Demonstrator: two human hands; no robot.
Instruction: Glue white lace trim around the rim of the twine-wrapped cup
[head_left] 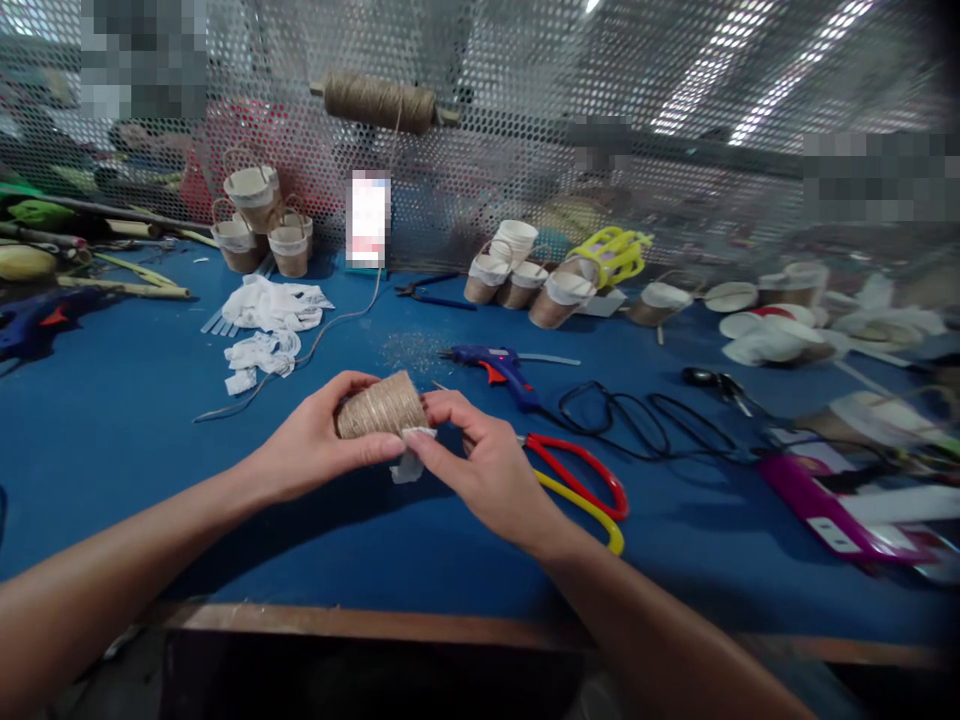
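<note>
We are seeing a blue table (322, 540) with a brown edge along its near side. Behind the table, a gray metal wall (465, 190) full of little holes is standing. Above the table, bright strips of light (780, 70) are shining through the holes at the upper right.

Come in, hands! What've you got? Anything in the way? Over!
Left hand holds twine-wrapped cylinder. Right hand pinches white scrap at its end. Scissors close by, glue gun beyond.

L hand (319, 440) & R hand (484, 465) close together, fingers curled inward; both forearms angle in from lower corners.
</note>
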